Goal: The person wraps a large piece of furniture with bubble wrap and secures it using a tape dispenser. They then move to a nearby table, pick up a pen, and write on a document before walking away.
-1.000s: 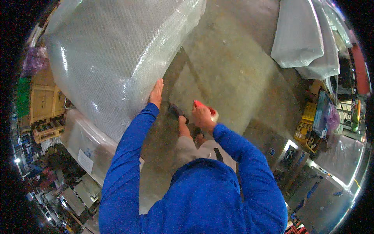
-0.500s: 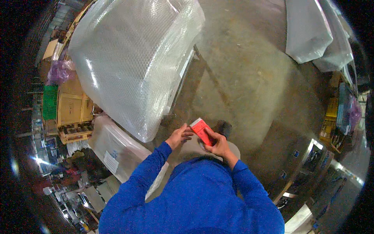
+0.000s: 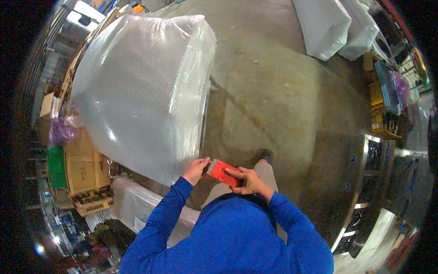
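Note:
In my right hand [image 3: 249, 181] I hold a red tape dispenser [image 3: 221, 172], fingers wrapped round its near end and its grey metal end pointing left. The fingers of my left hand [image 3: 197, 170] are pinched together right at that grey end. Whatever lies between those fingertips is too small to make out. Just beyond my left hand stands a big load covered in bubble wrap [image 3: 141, 96], its lower right corner close to my fingers.
A lower plastic-wrapped package [image 3: 132, 198] lies left of me, near a wooden crate [image 3: 84, 160]. Wrapped tall items [image 3: 321, 29] stand far right. Steel-framed units [image 3: 360, 196] are to the right, with a yellow crate [image 3: 378, 107] beyond. Concrete floor [image 3: 273, 86] stretches ahead.
My left fingers have gone from spread apart to pinched at the dispenser's grey end. The dispenser has moved left and lower and tilted flatter. My view has shifted, and one leg has come forward.

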Action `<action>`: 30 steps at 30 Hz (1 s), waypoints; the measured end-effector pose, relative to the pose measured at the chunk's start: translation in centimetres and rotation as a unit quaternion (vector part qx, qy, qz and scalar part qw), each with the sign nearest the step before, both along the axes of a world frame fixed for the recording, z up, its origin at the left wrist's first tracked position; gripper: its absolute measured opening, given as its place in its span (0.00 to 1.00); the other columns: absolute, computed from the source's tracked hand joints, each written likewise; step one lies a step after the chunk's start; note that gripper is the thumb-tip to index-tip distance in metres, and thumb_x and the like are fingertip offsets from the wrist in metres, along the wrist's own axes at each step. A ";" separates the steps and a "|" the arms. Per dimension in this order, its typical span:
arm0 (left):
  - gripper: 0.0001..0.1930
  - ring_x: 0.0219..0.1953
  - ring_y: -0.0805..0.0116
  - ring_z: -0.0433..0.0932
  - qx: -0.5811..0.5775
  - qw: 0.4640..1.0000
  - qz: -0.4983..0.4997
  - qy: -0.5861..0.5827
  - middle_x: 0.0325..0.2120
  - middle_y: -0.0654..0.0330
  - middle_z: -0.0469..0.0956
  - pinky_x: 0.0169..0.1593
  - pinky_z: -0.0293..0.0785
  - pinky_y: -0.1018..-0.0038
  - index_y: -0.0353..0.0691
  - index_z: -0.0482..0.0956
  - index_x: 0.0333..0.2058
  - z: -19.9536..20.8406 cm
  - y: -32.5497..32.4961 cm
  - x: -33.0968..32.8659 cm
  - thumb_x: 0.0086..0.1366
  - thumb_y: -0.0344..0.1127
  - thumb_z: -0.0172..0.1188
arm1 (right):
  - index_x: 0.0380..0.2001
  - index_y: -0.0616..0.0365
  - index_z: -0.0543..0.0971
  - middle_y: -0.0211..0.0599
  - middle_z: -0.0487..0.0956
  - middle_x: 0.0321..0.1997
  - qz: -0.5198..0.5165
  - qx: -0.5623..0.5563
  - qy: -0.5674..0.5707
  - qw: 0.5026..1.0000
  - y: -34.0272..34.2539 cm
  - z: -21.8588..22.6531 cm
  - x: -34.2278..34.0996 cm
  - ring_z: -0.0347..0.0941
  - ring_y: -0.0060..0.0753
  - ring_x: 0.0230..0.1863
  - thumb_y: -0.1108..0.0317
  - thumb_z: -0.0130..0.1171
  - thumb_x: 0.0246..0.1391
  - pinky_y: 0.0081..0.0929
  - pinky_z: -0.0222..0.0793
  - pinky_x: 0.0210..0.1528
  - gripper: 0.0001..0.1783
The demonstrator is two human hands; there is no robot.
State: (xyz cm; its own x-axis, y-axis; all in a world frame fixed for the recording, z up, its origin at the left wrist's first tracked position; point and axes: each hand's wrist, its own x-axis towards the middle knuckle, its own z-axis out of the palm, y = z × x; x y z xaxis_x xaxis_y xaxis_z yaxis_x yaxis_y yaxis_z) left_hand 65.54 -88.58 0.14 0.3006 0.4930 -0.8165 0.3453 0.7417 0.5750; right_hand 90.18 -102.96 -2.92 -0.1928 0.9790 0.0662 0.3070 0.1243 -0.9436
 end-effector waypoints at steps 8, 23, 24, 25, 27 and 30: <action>0.10 0.31 0.75 0.78 0.071 0.964 -0.233 0.108 0.31 0.66 0.80 0.35 0.75 0.77 0.38 0.82 0.41 4.4 9.7 5.8 0.70 0.38 0.60 | 0.66 0.31 0.71 0.47 0.78 0.38 -0.123 0.005 0.017 0.992 3.6 -0.5 -0.8 0.78 0.51 0.33 0.54 0.73 0.38 0.43 0.76 0.37 0.46; 0.11 0.43 0.49 0.83 0.694 0.436 -0.445 0.362 0.36 0.51 0.85 0.49 0.78 0.57 0.48 0.87 0.33 18.3 53.7 31.8 0.58 0.44 0.60 | 0.67 0.53 0.70 0.40 0.84 0.48 -0.260 0.027 0.363 0.894 38.7 3.1 6.5 0.77 0.23 0.44 0.60 0.70 0.46 0.28 0.73 0.50 0.42; 0.12 0.45 0.49 0.82 0.664 0.434 -0.461 0.397 0.39 0.49 0.84 0.51 0.78 0.57 0.49 0.87 0.36 18.2 54.9 31.8 0.57 0.44 0.60 | 0.66 0.53 0.71 0.39 0.84 0.47 -0.243 -0.009 0.373 0.895 40.3 3.0 7.5 0.77 0.23 0.43 0.60 0.70 0.47 0.27 0.73 0.49 0.41; 0.14 0.46 0.49 0.82 0.655 0.420 -0.463 0.424 0.41 0.47 0.83 0.52 0.77 0.58 0.50 0.87 0.40 18.0 55.8 31.5 0.57 0.45 0.60 | 0.66 0.54 0.71 0.37 0.84 0.45 -0.219 -0.024 0.382 0.897 41.6 3.1 8.2 0.76 0.23 0.42 0.60 0.70 0.47 0.27 0.73 0.48 0.40; 0.18 0.51 0.49 0.79 0.686 0.396 -0.427 0.436 0.48 0.44 0.80 0.56 0.75 0.59 0.52 0.86 0.46 17.7 56.7 30.6 0.57 0.45 0.60 | 0.65 0.55 0.72 0.34 0.83 0.42 -0.176 -0.048 0.391 0.902 43.0 3.1 9.4 0.75 0.21 0.39 0.60 0.69 0.47 0.25 0.73 0.44 0.39; 0.24 0.58 0.45 0.73 0.651 0.463 -0.431 0.420 0.53 0.38 0.75 0.62 0.70 0.59 0.54 0.81 0.55 17.2 56.7 29.9 0.58 0.43 0.59 | 0.64 0.55 0.74 0.27 0.80 0.35 -0.132 -0.075 0.407 0.901 43.5 3.3 10.8 0.70 0.17 0.31 0.60 0.70 0.47 0.21 0.69 0.35 0.38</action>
